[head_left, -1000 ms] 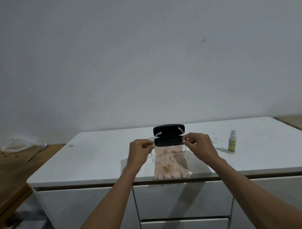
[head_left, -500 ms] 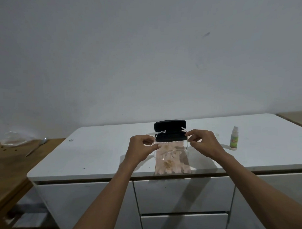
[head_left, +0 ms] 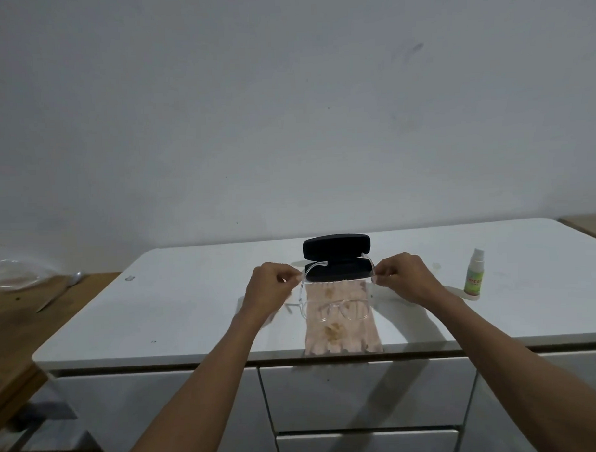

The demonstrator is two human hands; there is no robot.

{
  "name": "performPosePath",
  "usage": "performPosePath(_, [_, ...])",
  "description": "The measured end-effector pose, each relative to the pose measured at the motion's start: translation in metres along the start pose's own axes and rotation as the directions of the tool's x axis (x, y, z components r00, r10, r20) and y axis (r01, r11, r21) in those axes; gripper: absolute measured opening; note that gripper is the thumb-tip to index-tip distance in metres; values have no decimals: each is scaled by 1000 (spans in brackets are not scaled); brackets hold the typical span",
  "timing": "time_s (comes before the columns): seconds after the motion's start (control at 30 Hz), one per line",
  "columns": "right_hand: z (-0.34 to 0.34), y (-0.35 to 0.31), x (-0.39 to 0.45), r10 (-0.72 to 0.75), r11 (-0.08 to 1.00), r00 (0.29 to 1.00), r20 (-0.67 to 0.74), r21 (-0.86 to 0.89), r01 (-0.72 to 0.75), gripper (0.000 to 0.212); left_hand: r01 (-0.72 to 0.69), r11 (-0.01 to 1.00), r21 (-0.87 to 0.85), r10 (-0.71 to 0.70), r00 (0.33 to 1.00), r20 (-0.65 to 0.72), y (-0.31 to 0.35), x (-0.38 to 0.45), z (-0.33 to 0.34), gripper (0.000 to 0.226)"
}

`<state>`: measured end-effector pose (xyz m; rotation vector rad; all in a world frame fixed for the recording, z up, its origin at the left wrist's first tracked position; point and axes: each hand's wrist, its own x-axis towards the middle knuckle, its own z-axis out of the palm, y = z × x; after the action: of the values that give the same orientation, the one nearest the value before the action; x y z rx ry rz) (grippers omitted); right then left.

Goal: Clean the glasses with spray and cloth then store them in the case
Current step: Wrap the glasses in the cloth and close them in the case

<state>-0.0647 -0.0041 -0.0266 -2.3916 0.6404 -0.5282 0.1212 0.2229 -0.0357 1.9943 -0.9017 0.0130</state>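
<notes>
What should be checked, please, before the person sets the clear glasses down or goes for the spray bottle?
1. Both hands holding the frame: ok. The left hand and right hand each pinch a temple arm of the glasses.
2. Soft landing spot: ok. The pink cloth lies flat directly under the lenses.
3. Cloth secure on the white counter: not ok. Its near edge hangs over the front lip.
4. Spray bottle reachable: ok. It stands upright, apart from the cloth, on the right hand's side.
5. Black case ready: ok. It sits open behind the cloth.
6. Lenses clean: cannot tell.
</notes>
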Motion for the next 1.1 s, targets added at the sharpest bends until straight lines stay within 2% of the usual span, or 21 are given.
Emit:
performPosePath(0.1, [9,-3,13,24,1000,999,40,-22,-23,5,40,998,41,-43,995,95,-4,14,6,9])
performPosePath(0.17, [13,-4,19,39,998,998,55,-47,-36,10,55,994,91,-66,990,127,-5,20,11,10])
performPosePath(0.3, [16,-7,22,46,996,994,95,-79,-38,15,91,990,106,-106,984,145,-11,27,18,8])
performPosePath(0.43, [19,-8,27,65,991,993,96,-122,-54,4,51,985,165,-80,981,176,-9,30,22,8])
performPosePath(0.57, [20,-9,30,74,990,988,136,-125,-57,14,73,992,103,-93,974,206,-7,30,22,8])
performPosePath(0.67, [18,-10,30,91,996,985,145,-22,-88,10,130,991,31,-134,958,252,-3,28,19,11])
performPosePath(0.8, [10,-8,29,145,968,972,183,178,-177,35,196,959,-207,-115,931,348,10,21,4,3])
performPosePath(0.87, [4,-8,23,146,937,967,209,285,-203,36,232,935,-267,-119,918,379,15,17,-5,7])
performPosePath(1.0, [-6,-11,13,122,905,958,260,367,-215,27,191,960,-204,-101,917,386,14,17,-19,7])
performPosePath(1.1, [-13,-12,7,108,897,945,308,379,-226,19,215,953,-213,-113,905,410,15,16,-26,9])
